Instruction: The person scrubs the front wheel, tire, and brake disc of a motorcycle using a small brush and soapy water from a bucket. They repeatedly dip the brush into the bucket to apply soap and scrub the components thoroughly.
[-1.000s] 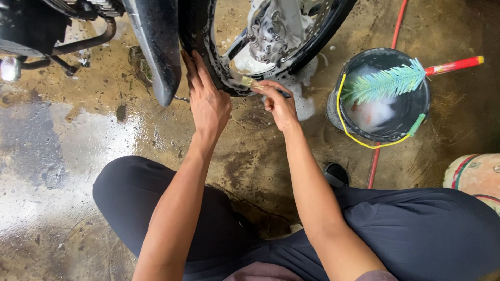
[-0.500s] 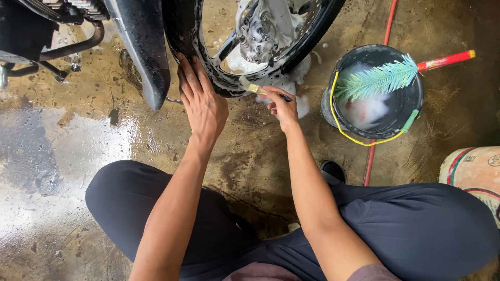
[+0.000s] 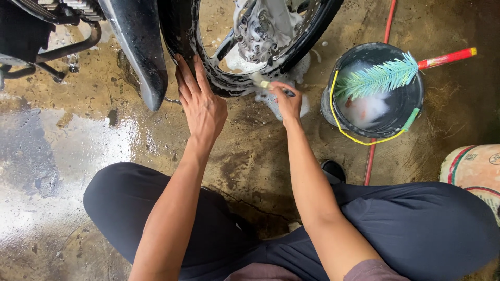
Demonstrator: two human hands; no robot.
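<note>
1. Left hand: laid flat on the black tyre of a motorcycle wheel, fingers spread apart and straight, palm pressing the rubber; nothing is gripped.
2. Right hand: fingers together, clamped on the thin handle of a small brush. The pale bristle end touches the lower rim of the wheel, just left of the hand.
3. Handling of the brush: judged light and stiff in the handle, soft at the bristles. Wet with suds, so likely slippery; a pinch near the middle of the handle, as shown, seems to suit it.
4. Handling of the wheel: judged heavy and rigid. The tyre is matt, treaded rubber, giving the flat palm good purchase; the rim is smooth, dark and glossy with water.
5. Hub: grey metal, ribbed and irregular, coated in white foam that also pools beneath the rim.
6. Fender: glossy black, curved, tapering to a blunt tip beside the left hand.
7. Bucket: round, black, with a thin yellow bail, near the right hand. It holds soapy water and a long brush with teal, feathery bristles and a red handle resting across the brim.
8. Floor: rough concrete, wet, brown-stained, shiny in patches.
9. Hose: thin, red, running behind the bucket.
</note>
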